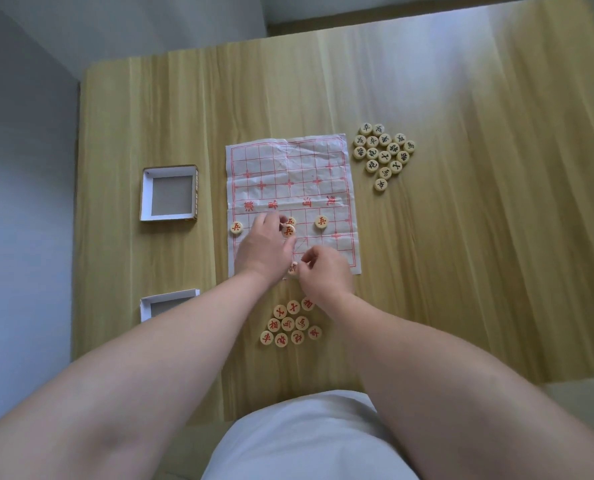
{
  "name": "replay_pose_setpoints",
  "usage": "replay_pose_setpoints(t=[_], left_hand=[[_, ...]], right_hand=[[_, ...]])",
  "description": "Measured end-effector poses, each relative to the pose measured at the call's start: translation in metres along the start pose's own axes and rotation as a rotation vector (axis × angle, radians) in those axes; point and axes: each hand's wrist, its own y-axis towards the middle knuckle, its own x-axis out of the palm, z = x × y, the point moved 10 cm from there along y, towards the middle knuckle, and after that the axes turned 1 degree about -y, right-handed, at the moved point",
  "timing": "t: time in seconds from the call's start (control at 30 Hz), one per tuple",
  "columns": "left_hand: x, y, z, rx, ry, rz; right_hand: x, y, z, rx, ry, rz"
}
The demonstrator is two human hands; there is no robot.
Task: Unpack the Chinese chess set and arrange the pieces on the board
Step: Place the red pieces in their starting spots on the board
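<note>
A creased paper chess board (288,174) with red lines lies on the wooden table. Red soldier pieces sit on it at the left (236,227) and at the right (321,222). My left hand (264,247) hovers over the board's near half and pinches a red soldier piece (288,230) just in front of another piece (291,221). My right hand (323,271) is over the board's near edge with fingers curled; a piece (292,269) peeks out beside its fingertips. A cluster of red pieces (288,323) lies near me; black pieces (383,154) sit at the far right.
An open white box half (169,194) lies left of the board. A second box half (160,303) sits nearer, partly hidden by my left forearm. The table's left edge (79,202) runs beside a grey wall.
</note>
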Motion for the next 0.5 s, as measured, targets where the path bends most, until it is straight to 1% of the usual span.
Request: replay_pose_setpoints(t=[0.03, 0.07, 0.13, 0.27, 0.37, 0.5], left_hand=[[-0.001, 0.003, 0.004, 0.017, 0.003, 0.001], [0.007, 0.013, 0.025, 0.071, 0.021, -0.019], [0.011, 0.022, 0.039, 0.128, 0.069, -0.031], [0.035, 0.041, 0.070, 0.203, 0.151, -0.111], [0.052, 0.052, 0.087, 0.224, 0.173, -0.163], [0.070, 0.063, 0.095, 0.228, 0.199, -0.199]], right_hand=[[0.001, -0.003, 0.000, -0.009, -0.014, 0.001], [-0.012, 0.000, 0.012, 0.019, -0.001, 0.033], [-0.017, -0.002, 0.020, 0.053, -0.011, 0.057], [-0.042, -0.004, 0.055, 0.185, 0.012, 0.146], [-0.055, -0.004, 0.078, 0.240, -0.012, 0.168], [-0.061, -0.002, 0.085, 0.231, -0.034, 0.168]])
